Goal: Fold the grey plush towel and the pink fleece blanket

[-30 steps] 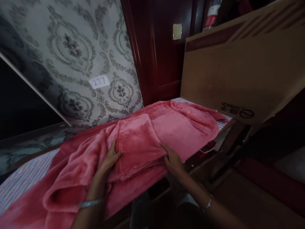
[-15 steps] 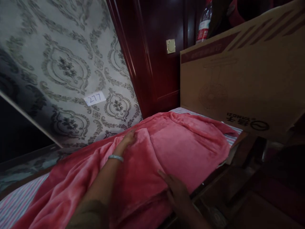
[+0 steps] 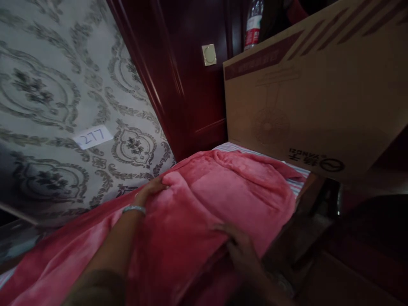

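A plush pink-red blanket [image 3: 178, 225] lies over a bed, partly folded so that one layer rests on another. My left hand [image 3: 153, 187], with a light bracelet at the wrist, grips the far edge of the upper layer near the wall; its fingertips are partly hidden by the fabric. Closer to me, my right hand [image 3: 237, 243] pinches the near edge of the same layer, thumb under and fingers on top. Between both hands the layer is slightly lifted and stretched. Striped bedding [image 3: 228, 147] shows beyond the blanket.
A large cardboard box [image 3: 306, 102] stands at the bed's far end, with a plastic bottle [image 3: 254, 26] behind its top edge. Patterned wallpaper [image 3: 134, 146] with a paper label [image 3: 93, 137] borders the left. A dark red wood panel [image 3: 197, 97] carries a switch [image 3: 209, 55].
My left hand has closed on the blanket's edge and raised it a little. My right hand also lifts its edge. The view has turned slightly to the right.
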`<state>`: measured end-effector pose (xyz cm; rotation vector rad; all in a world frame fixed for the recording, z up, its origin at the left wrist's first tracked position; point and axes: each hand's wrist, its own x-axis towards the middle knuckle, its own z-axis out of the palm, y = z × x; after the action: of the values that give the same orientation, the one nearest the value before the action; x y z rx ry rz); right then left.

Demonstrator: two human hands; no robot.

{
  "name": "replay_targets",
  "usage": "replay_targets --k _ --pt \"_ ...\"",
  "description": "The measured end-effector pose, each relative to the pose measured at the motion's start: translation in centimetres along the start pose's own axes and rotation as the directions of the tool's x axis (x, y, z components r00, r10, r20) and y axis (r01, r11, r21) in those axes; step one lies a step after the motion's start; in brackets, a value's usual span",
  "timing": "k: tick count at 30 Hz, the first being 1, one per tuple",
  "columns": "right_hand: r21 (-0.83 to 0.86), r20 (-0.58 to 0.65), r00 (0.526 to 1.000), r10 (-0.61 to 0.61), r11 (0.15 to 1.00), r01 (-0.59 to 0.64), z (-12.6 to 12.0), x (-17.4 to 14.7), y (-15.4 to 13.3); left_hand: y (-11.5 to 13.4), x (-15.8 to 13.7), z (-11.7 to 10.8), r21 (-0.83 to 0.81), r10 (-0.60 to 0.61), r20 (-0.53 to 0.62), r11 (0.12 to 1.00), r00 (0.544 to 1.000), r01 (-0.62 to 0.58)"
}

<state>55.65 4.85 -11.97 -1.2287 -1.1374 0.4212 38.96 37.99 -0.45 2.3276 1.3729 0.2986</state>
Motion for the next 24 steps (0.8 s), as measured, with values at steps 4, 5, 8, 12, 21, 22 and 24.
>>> replay_targets --k 4,5,8,12,21,22,24 --pt "-0.072 -0.296 0.955 -0.005 0.997 -0.017 -7.8 6.1 -0.3 6.7 2.6 0.7 -0.064 0.106 -0.080 0.992 0.991 -0.111" --pt "-0.113 -0.361 0.933 -0.007 0.993 -0.037 -10.1 7.6 -0.4 8.8 3.7 1.2 -0.069 0.131 -0.093 0.988 0.987 -0.138" --pt "-0.200 -0.567 0.821 -0.065 0.978 -0.060 -16.2 11.3 -0.1 15.1 7.1 3.5 -0.062 0.179 -0.126 0.980 0.976 -0.188" --pt "-0.234 -0.667 0.745 0.004 0.948 -0.214 -20.7 13.8 3.8 20.1 10.2 8.4 0.006 0.155 -0.154 0.988 0.976 -0.156" --pt "-0.500 -0.596 0.803 0.012 0.777 -0.383 -23.2 10.9 11.6 15.3 10.7 14.4 0.044 0.212 0.008 0.976 0.977 -0.212" --pt "-0.556 -0.593 0.801 -0.082 0.762 -0.333 -22.8 10.6 10.8 14.6 10.9 14.2 0.041 0.211 0.011 0.977 0.977 -0.211" --pt "-0.669 -0.537 0.795 -0.283 0.717 -0.196 -21.2 9.9 8.5 13.3 11.1 13.5 0.042 0.186 0.017 0.981 0.982 -0.187"
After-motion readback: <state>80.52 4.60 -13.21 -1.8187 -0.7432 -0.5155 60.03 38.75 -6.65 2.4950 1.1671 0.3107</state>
